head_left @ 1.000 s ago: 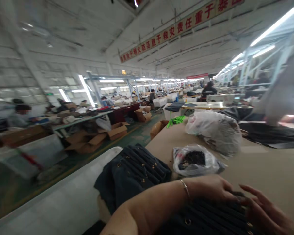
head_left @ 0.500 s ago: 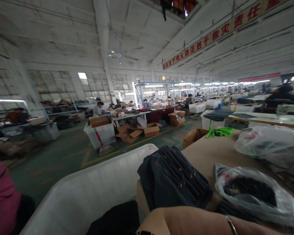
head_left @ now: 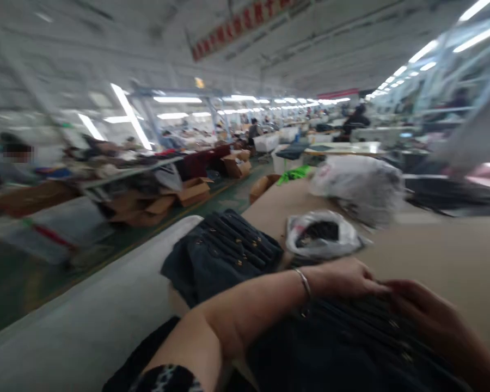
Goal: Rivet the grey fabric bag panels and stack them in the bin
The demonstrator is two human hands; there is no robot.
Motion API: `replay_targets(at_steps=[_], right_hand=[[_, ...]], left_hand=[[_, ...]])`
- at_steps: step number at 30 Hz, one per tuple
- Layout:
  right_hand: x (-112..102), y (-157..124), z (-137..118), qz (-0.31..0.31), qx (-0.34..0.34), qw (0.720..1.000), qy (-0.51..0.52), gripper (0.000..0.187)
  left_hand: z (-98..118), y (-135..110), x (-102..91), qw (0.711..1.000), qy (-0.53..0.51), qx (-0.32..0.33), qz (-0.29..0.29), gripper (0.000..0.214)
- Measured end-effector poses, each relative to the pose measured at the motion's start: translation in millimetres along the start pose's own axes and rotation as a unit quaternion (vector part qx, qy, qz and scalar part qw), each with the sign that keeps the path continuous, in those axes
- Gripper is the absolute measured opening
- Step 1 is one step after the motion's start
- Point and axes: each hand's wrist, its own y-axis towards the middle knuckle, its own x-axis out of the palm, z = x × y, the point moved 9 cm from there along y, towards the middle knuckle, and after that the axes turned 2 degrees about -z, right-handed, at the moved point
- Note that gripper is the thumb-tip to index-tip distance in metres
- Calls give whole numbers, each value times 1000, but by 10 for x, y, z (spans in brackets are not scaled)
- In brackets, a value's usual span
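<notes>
My left hand, with a metal bangle on its wrist, reaches across to the right. Its fingers are closed in a pinch at the edge of a dark garment. My right hand meets it there from the right, fingers bent and closed at the same edge; motion blurs both. Under the hands lies a pile of dark garments with small shiny metal fittings. Beyond my left forearm, a second stack of dark navy garments with gold-coloured fittings rests at the table's left edge.
A clear plastic bag with black contents and a larger plastic bag lie on the brown tabletop. Bright green straps are at its far end. A white bin stands left. Cardboard boxes and co-workers are beyond.
The view has swung right and down. My left forearm now extends farther into view, and both hands have appeared together over the near pile of dark garments.
</notes>
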Motion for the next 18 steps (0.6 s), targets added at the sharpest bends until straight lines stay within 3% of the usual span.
replay_targets(at_steps=[4, 8, 12, 18], right_hand=[[-369, -280, 537, 17, 121, 992, 5, 33], [-398, -219, 837, 15, 191, 982, 0, 29], [-388, -134, 977, 1, 209, 977, -31, 25], [-455, 21, 1203, 7, 235, 970, -61, 27]], left_hand=[[51, 424, 41, 997, 76, -19, 0, 25], [71, 608, 84, 992, 127, -22, -14, 21], [-46, 805, 195, 985, 150, -85, -21, 20], [-106, 1134, 185, 977, 185, -101, -19, 21]])
